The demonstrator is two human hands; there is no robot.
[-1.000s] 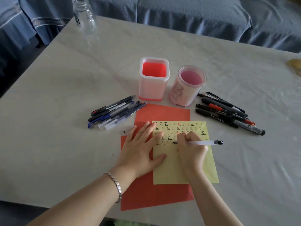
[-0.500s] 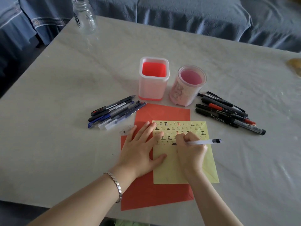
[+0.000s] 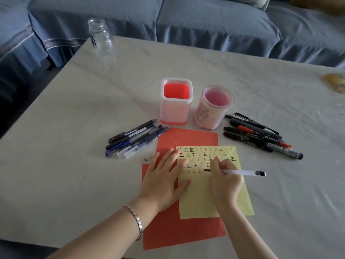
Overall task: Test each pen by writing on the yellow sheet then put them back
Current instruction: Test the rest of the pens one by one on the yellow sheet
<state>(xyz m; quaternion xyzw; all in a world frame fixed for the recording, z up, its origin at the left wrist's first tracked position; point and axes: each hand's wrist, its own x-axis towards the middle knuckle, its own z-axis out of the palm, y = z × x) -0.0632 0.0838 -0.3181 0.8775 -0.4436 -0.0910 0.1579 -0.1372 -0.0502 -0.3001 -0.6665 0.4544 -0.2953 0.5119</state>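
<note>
A yellow sheet (image 3: 203,199) lies on a red sheet (image 3: 179,232) in front of me, its upper part filled with rows of small written marks. My right hand (image 3: 225,184) grips a clear-barrelled pen (image 3: 240,172), its tip touching the yellow sheet below the marks. My left hand (image 3: 164,179) lies flat with fingers spread on the yellow sheet's left edge. Several blue and black pens (image 3: 136,139) lie left of the sheets. A pile of black markers (image 3: 261,136) lies to the right. Two empty holders stand behind: a square red one (image 3: 176,101) and a round pink one (image 3: 212,107).
A small clear pen cap (image 3: 146,159) lies just left of the red sheet. An empty glass jar (image 3: 99,36) stands at the table's far left corner. A blue sofa (image 3: 205,21) runs along the far edge. A yellowish object (image 3: 334,82) sits at the far right.
The camera view has shifted and tilted slightly. The pen has tilted a little in my right hand as it writes. My left hand has stayed in place on the sheet.
</note>
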